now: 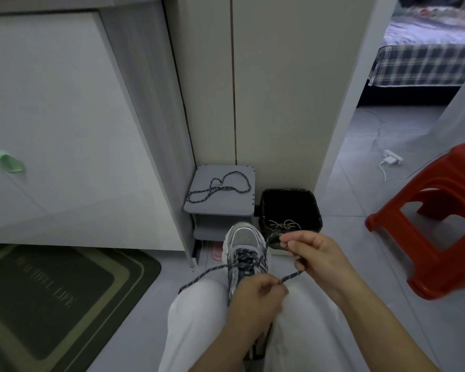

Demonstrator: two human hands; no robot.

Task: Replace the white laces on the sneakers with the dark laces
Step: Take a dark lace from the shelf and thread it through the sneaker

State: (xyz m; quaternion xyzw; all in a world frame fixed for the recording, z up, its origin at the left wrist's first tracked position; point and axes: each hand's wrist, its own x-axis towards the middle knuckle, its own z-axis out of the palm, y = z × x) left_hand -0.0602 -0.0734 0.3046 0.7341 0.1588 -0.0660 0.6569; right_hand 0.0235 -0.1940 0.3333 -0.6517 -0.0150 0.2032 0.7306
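Between the person's knees stands a grey-and-white mesh sneaker [243, 241], partly threaded with a dark speckled lace [246, 256]. The left hand [255, 292] and right hand [316, 255] each pinch a stretch of that lace. Beyond the sneaker, a second dark lace [220, 187] lies unused on a small grey stand [226, 206]. Discarded white laces [285, 224] lie in a black bin [317, 208]. The job seems under halfway done.

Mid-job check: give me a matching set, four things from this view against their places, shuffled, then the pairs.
Things:
1 spare dark lace
2 white laces
3 sneaker
4 red stool

Places:
A in the black bin
B on top of the grey stand
C on the floor at the right
D between the person's legs

Pairs: 1-B, 2-A, 3-D, 4-C
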